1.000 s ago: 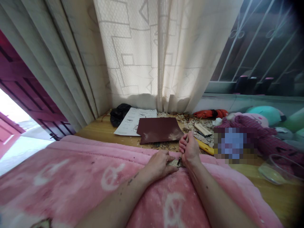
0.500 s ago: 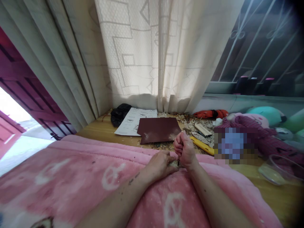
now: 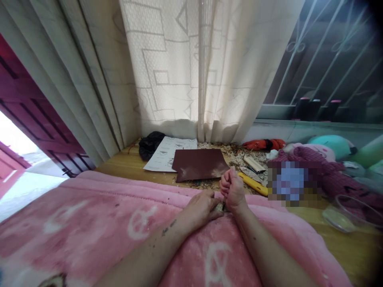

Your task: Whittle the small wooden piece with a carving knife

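My left hand (image 3: pixel 203 205) rests on the pink blanket (image 3: pixel 104 215), its fingers closed round a small pale, rough piece (image 3: pixel 220 207) that shows between thumb and fingers. Right beside it, my right hand (image 3: pixel 232 190) is curled into an upright fist. A thin dark tool tip points down from the underside of this fist to the pale piece; the rest of the tool is hidden in the fingers. Just beyond the hands lies a dark brown board (image 3: pixel 199 163), partly over a white printed sheet (image 3: pixel 167 151).
Wood shavings (image 3: pixel 236 153) litter the wooden surface (image 3: pixel 119 161). A yellow cutter (image 3: pixel 254 185), a beige block (image 3: pixel 253 164), a red-orange item (image 3: pixel 263 144), a black bag (image 3: pixel 151 144), soft toys (image 3: pixel 330 145) and a clear container (image 3: pixel 341 219) surround the blanket. Curtains hang behind.
My left thumb has shifted slightly, and more of the pale piece shows. The right fist stays beside it, nearly unchanged. The view has moved a little.
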### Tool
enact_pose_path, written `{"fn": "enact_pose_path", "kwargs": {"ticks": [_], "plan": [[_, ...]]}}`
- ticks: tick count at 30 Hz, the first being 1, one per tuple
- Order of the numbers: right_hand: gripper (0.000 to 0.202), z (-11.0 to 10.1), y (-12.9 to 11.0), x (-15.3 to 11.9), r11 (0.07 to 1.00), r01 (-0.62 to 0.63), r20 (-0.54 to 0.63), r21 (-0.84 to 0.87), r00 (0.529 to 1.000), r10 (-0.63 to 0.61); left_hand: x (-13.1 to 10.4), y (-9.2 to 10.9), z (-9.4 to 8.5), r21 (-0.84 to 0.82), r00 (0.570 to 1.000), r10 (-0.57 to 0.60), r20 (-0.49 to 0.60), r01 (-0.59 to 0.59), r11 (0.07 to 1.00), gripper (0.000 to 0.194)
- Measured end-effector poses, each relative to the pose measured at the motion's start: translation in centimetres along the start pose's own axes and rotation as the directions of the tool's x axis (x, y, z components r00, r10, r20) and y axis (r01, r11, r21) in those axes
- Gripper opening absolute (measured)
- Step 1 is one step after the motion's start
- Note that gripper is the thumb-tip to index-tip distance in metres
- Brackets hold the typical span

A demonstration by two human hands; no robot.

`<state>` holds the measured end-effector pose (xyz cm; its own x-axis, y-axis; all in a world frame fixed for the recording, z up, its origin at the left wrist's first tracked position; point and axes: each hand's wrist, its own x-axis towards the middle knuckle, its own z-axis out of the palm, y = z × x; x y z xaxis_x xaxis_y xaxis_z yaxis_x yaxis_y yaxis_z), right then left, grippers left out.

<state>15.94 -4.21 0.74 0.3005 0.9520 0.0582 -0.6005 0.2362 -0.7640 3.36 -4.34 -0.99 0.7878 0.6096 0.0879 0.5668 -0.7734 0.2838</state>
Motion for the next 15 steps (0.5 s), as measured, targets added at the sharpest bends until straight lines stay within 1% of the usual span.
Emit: {"fn": "enact_pose_path", "kwargs": {"ticks": [3,5,7,10,12,15], "plan": [[0.042,-0.3,0.0,0.2,1.000,-0.005,-0.055,0.025,0.998,0.006,0.0,0.1,-0.2,0.017,1.000,-0.003,0.017,0.003,1.000,0.026],[0.041,-0.5,0.0,0.4,0.999,-0.027,-0.056,0.046,0.998,0.029,0.0,0.2,-0.5,0.007,1.000,-0.007,0.026,0.007,1.000,0.027],[0.040,-0.8,0.0,0.5,0.995,-0.066,-0.028,0.072,0.997,0.068,0.0,0.2,-0.9,-0.020,1.000,0.001,0.028,-0.001,1.000,0.028],[0.038,-1.1,0.0,0.8,0.985,-0.126,0.024,0.118,0.992,0.124,-0.1,-0.1,-1.3,-0.082,0.997,0.061,0.037,-0.058,0.995,0.027],[0.037,-1.3,-0.1,1.0,0.977,-0.158,0.055,0.143,0.987,0.152,-0.1,-0.3,-1.4,-0.117,0.994,0.096,0.046,-0.090,0.989,0.024],[0.037,-1.5,-0.4,0.9,0.966,-0.199,0.099,0.167,0.978,0.184,0.0,-0.6,-1.2,-0.129,0.994,0.101,0.038,-0.096,0.987,0.025]]}}
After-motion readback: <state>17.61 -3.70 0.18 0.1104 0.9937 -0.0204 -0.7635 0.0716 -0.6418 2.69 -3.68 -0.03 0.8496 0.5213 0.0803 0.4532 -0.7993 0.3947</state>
